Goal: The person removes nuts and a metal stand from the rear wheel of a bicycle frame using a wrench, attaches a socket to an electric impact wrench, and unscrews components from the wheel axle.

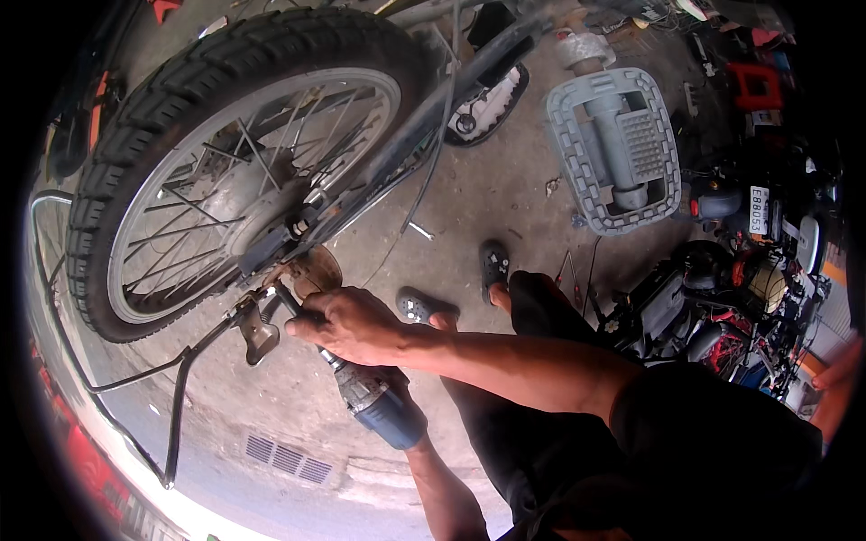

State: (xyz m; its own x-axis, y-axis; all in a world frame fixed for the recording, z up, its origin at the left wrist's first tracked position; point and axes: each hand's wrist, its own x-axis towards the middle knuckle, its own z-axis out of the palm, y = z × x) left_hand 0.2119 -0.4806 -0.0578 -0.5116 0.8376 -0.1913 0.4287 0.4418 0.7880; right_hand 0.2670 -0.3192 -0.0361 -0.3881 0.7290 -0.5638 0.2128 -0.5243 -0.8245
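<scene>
Saw the blue-and-grey power tool [383, 410] at seven o'clock from the middle of the view, held off the floor and angled nose-first toward eleven. Found a dark shaft [286, 299] ahead of its nose, aimed at the parts beside the wheel's axle. Could not make out exact contact at the far tip. Saw the right hand [352, 325] at eight o'clock, curled closed around the shaft just ahead of the tool. Found the left hand [417, 447] at six o'clock, at the tool's rear end, mostly hidden behind the blue housing; could not tell whether spread or gripping.

Noted a brownish rounded metal part [321, 270] just beyond the right hand, toward eleven, and a bent metal bracket [261, 341] near it at nine. Saw the spoked wheel [126, 239] filling the ten o'clock side, fitted with a knobbly black tyre [113, 171]. Traced a dark tubular frame [179, 410] out at eight.

Spotted two grey clogs [414, 305] near the middle, worn on the feet. Saw a floor grate [287, 458] at seven, and a large grey pedal [559, 135] at two, close to the camera. Noted parked motorcycles [713, 338] crowded together around three to four o'clock, and a red stool [758, 87] farther out at two.
</scene>
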